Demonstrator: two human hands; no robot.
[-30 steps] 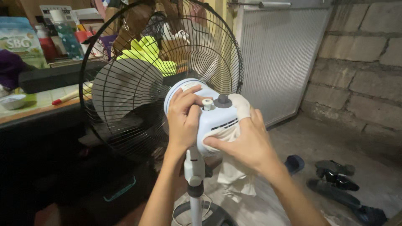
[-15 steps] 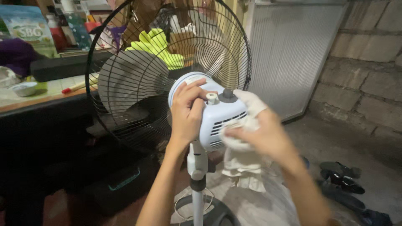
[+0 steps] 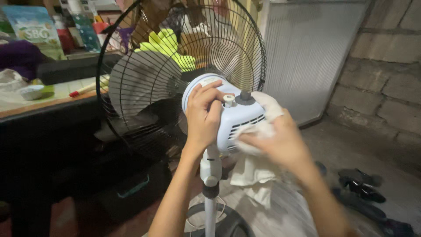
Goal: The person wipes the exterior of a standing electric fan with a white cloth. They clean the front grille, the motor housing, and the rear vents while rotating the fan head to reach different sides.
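Note:
A standing fan with a black wire cage (image 3: 144, 66) and grey blades faces away from me. Its pale blue motor housing (image 3: 240, 119) sits on a white pole (image 3: 211, 175). My left hand (image 3: 202, 117) grips the left side of the housing, fingers over the top near a small white knob (image 3: 228, 100). My right hand (image 3: 280, 142) presses a white cloth (image 3: 254, 169) against the housing's right rear side; it is blurred. The cloth's loose end hangs down beside the pole.
A cluttered table (image 3: 39, 103) with bottles, a printed bag and a small bowl stands at the left. A yellow-green glove (image 3: 169, 48) shows through the cage. A ribbed white panel (image 3: 307, 57) leans on a block wall. Dark shoes (image 3: 362, 186) lie on the concrete floor at right.
My right hand has slid with the cloth from the top of the housing down along its right rear side. The left hand keeps its grip. The view has shifted slightly.

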